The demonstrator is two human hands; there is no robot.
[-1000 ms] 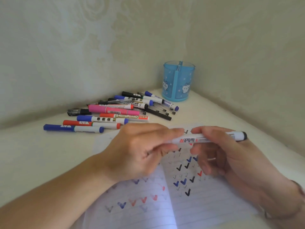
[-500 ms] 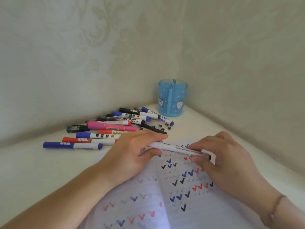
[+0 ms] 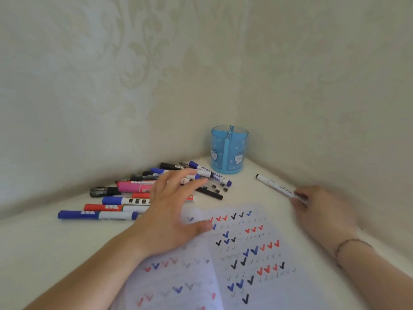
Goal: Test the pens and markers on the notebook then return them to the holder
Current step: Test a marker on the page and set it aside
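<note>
An open lined notebook (image 3: 250, 260) covered in red, blue and black ticks lies in front of me. A heap of markers and pens (image 3: 138, 198) lies left of it. A blue see-through holder (image 3: 229, 151) stands in the corner with nothing visible in it. My left hand (image 3: 172, 211) hovers with fingers spread over the right end of the heap, holding nothing. My right hand (image 3: 321, 211) rests at the right and pinches the near end of a white marker with a black cap (image 3: 277, 187), which lies on the table and points toward the holder.
Two patterned walls meet just behind the holder, closing off the back and the right side. The white table (image 3: 40, 247) runs out to the left of the markers. A thin bracelet (image 3: 348, 245) circles my right wrist.
Both hands held the white marker over the notebook earlier. My left hand has let go and moved left to the heap; my right hand has carried the marker to the right onto the table.
</note>
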